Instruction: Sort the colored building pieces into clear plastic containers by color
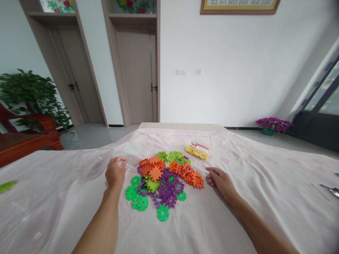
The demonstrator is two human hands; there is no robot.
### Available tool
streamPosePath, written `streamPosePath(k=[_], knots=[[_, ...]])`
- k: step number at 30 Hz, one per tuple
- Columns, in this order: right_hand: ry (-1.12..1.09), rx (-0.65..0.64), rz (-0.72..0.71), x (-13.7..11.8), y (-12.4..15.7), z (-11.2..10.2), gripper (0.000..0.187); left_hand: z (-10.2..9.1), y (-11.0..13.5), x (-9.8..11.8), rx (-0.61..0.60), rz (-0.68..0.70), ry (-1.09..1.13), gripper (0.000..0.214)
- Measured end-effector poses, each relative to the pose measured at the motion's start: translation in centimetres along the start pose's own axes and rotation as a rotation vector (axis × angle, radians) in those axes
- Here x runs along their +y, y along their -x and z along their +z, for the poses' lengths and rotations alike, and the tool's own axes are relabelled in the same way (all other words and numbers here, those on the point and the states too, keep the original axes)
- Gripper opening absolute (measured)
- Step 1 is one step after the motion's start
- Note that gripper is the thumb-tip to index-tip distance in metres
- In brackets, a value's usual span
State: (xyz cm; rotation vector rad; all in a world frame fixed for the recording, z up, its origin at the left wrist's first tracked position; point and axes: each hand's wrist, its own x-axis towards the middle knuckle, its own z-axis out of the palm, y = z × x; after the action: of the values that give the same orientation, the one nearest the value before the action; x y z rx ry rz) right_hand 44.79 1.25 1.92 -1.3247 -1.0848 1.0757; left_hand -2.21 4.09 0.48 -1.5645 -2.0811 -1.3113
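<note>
A pile of interlocking plastic pieces lies on the cloth between my two hands. It holds square orange pieces [155,173], purple pieces [166,189], lime-green pieces [174,155] and round green pieces [162,213]. My left hand [116,171] rests left of the pile, fingers loosely curled, with a gap between thumb and forefinger and nothing visible in it. To the right of the orange pieces, my right hand [219,179] lies half curled, thumb stretched out, also without anything visible in it. Neither hand touches the pile. Behind it sits a clear box of yellow pieces [197,150] with a red-and-white label.
Transparent plastic containers [96,164] stand on the left of the pink-white tablecloth [212,225]. A lime-green piece [7,186] lies at the far left edge. A spoon [334,192] is at the far right. Beyond the table are a wooden chair [29,137] and doors [136,74].
</note>
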Motion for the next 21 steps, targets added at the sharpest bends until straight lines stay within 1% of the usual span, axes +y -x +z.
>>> streamPosePath(k=[3, 8, 10, 12, 13, 15, 16, 18, 19, 21], knots=[[0.009, 0.001, -0.005, -0.1, 0.1, 0.0, 0.031, 0.2, -0.2, -0.4, -0.036, -0.003, 0.008, 0.008], [0.035, 0.004, -0.024, 0.2, -0.1, 0.0, 0.034, 0.4, -0.5, -0.8, -0.048, -0.032, 0.008, 0.014], [0.056, 0.013, -0.043, 0.4, -0.1, 0.0, 0.035, 0.3, -0.4, -0.7, -0.049, -0.032, 0.011, 0.021], [0.074, 0.028, -0.070, 0.7, -0.2, 0.0, 0.037, 0.1, -0.1, -0.4, -0.026, -0.038, 0.016, 0.032], [0.085, 0.040, -0.084, 0.9, -0.2, -0.1, 0.038, -0.1, 0.1, -0.2, -0.005, -0.058, 0.014, 0.038], [0.128, 0.069, -0.115, 1.2, -0.4, -0.2, 0.038, -0.4, 0.6, 0.1, 0.014, -0.162, -0.031, 0.047], [0.169, 0.080, -0.136, 1.3, -0.5, -0.3, 0.037, -0.6, 0.9, 0.3, 0.003, -0.226, -0.067, 0.048], [0.283, 0.087, -0.203, 1.6, -0.7, -0.5, 0.037, -0.8, 1.4, 0.4, -0.066, -0.311, -0.135, 0.041], [0.346, 0.076, -0.251, 1.6, -0.8, -0.5, 0.038, -0.8, 1.6, 0.4, -0.112, -0.318, -0.157, 0.034], [0.471, 0.019, -0.352, 1.7, -0.7, -0.6, 0.043, -0.8, 1.9, 0.4, -0.191, -0.285, -0.173, 0.023]])
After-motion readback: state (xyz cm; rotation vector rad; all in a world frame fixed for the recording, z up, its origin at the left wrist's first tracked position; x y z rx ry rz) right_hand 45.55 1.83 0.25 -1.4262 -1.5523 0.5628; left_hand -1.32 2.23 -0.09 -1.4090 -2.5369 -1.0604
